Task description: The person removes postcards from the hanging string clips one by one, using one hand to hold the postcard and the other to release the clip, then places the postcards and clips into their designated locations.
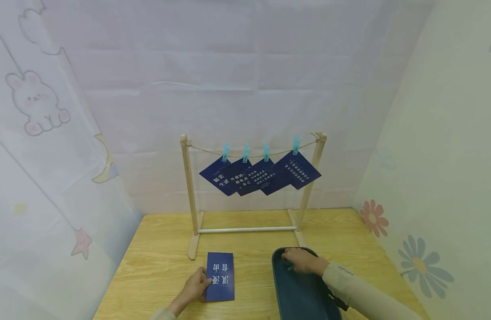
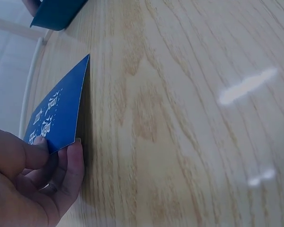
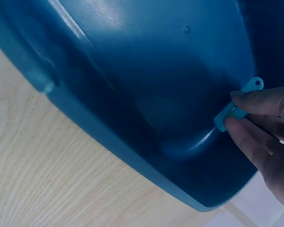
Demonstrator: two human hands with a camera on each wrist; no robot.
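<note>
A dark blue card [image 1: 220, 284] with white characters is pinched at its left edge by my left hand [image 1: 196, 284], thumb on the printed face. In the left wrist view the card [image 2: 66, 106] tilts up off the wood, with fingers behind it. My right hand [image 1: 303, 261] reaches into the far end of a dark blue tray [image 1: 305, 293]. Between its thumb and fingers, the right wrist view shows a light blue clothespin [image 3: 226, 116] held inside the tray. No other clothespin shows in the visible part of the tray.
Behind the hands stands a wooden frame [image 1: 191, 191] with a white crossbar [image 1: 247, 230] low down. Blue cards [image 1: 297, 171] hang overlapping from its string [image 1: 205, 150] by light blue clothespins [image 1: 266, 152]. Printed cloth walls [image 1: 245, 102] enclose the wooden table [image 1: 161, 240].
</note>
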